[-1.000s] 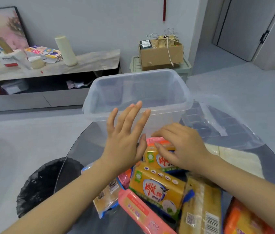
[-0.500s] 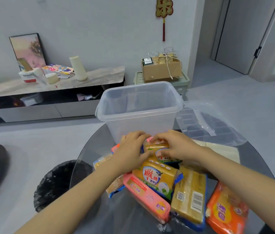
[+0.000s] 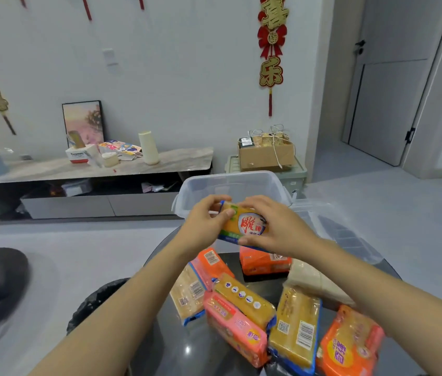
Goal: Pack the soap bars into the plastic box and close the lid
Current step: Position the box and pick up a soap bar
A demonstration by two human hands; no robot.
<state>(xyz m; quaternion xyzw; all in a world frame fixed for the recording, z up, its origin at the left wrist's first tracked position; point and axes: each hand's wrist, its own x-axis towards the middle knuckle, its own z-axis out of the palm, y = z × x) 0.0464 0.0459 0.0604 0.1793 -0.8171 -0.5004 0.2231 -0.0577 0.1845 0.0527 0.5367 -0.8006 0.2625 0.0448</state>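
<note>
A clear plastic box (image 3: 244,181) stands open at the far side of the dark round table (image 3: 195,346). Its clear lid (image 3: 344,229) lies flat to the right of the box. In front of the box's near wall, a yellow soap pack (image 3: 247,226) with red lettering is lifted off the table. My left hand (image 3: 204,227) grips its left end and my right hand (image 3: 276,226) grips its right end. Several more wrapped soap packs lie on the table below: an orange one (image 3: 264,263), a pink one (image 3: 237,327), a yellow one (image 3: 297,329), and another orange one (image 3: 350,346).
A black bin (image 3: 97,302) sits on the floor left of the table. A low marble-topped cabinet (image 3: 92,165) with small items runs along the back wall. A cardboard box (image 3: 266,153) rests on a green crate behind the plastic box. A door (image 3: 393,77) is at the right.
Both hands closed on the yellow soap pack and raised it off the pile toward the box's rim. The view tilted up, showing more wall.
</note>
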